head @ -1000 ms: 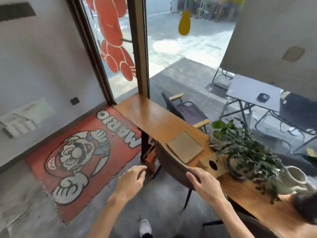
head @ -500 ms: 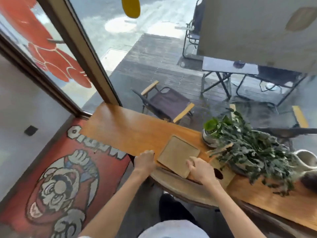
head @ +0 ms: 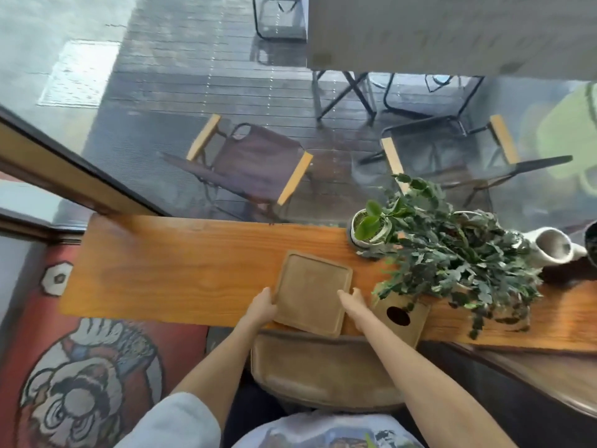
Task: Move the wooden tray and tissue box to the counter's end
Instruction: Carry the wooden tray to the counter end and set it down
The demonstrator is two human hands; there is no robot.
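The wooden tray [head: 311,291] lies flat on the counter [head: 168,270] at centre frame, its near corner over the front edge. Your left hand [head: 263,307] grips its left rim, fingers curled on the edge; your right hand [head: 353,303] presses its right rim, fingers together. The tissue box [head: 402,318] sits just right, under the trailing plant [head: 452,253].

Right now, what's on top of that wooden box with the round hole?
Trailing leafy stems of the potted plant drape over the tissue box, covering its far edge. The dark round hole shows, but no tissue is visible; the inside can't be seen.
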